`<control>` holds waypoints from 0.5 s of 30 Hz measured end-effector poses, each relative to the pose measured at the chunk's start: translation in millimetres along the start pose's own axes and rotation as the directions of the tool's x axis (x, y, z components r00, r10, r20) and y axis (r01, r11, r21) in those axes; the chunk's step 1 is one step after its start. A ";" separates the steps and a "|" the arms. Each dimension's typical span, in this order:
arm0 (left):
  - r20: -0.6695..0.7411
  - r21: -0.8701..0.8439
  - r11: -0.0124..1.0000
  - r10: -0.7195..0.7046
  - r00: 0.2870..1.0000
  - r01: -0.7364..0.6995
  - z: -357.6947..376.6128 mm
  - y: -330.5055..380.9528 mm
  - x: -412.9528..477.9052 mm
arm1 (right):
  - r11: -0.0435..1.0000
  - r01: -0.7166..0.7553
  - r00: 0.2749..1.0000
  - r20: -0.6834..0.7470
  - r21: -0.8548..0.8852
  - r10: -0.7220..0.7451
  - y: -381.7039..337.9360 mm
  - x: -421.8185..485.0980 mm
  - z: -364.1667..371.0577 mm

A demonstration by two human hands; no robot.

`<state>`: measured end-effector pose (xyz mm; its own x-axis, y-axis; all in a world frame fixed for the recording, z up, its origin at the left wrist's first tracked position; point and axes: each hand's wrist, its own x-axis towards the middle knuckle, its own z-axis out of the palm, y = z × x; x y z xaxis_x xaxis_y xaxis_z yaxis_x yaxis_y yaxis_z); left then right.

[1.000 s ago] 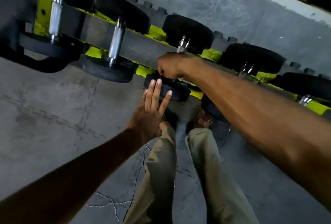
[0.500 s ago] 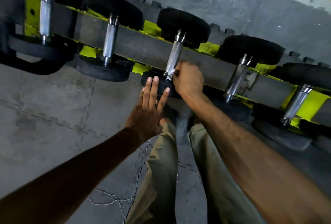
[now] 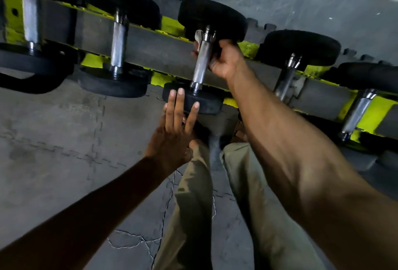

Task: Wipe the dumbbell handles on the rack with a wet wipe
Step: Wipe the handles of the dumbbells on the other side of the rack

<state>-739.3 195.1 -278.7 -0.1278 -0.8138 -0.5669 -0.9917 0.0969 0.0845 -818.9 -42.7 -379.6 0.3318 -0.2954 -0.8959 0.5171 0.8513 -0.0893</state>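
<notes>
The dumbbell handle we are wiping sits mid-rack, running from its far head to its near head. Our right hand is curled round the handle's far end, and a pale corner of the wet wipe shows at the collar. Our left hand lies flat with its fingers straight against the near head.

To do this well, we judge the wipe should travel the whole knurled length and twist round to reach the underside, while we brace the head so nothing rolls.

We count five handles: ours, the leftmost handle, the left neighbour, the right neighbour and the rightmost handle. There is one wipe and two hands.
</notes>
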 end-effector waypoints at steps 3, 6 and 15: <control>-0.004 0.011 1.000 0.004 1.000 -0.004 1.5 1.5 -1.1 | 0.994 0.110 0.992 -0.059 -0.021 -0.111 17.9 -11.0 -4.5; -0.037 0.004 1.000 -0.009 0.999 0.009 1.8 2.4 0.4 | 0.913 0.322 0.915 -0.165 -0.249 -0.367 28.1 -22.3 -9.2; -0.062 -0.035 0.999 -0.011 0.998 0.009 5.3 1.8 1.4 | -0.708 0.432 0.297 0.830 -0.558 -0.473 39.3 -47.1 -32.8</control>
<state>-741.3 197.2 -283.6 -0.1155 -0.8489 -0.5158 -0.9917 0.0693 0.1079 -840.1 18.9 -355.2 0.5088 -0.8499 0.1374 -0.6632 -0.4887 -0.5669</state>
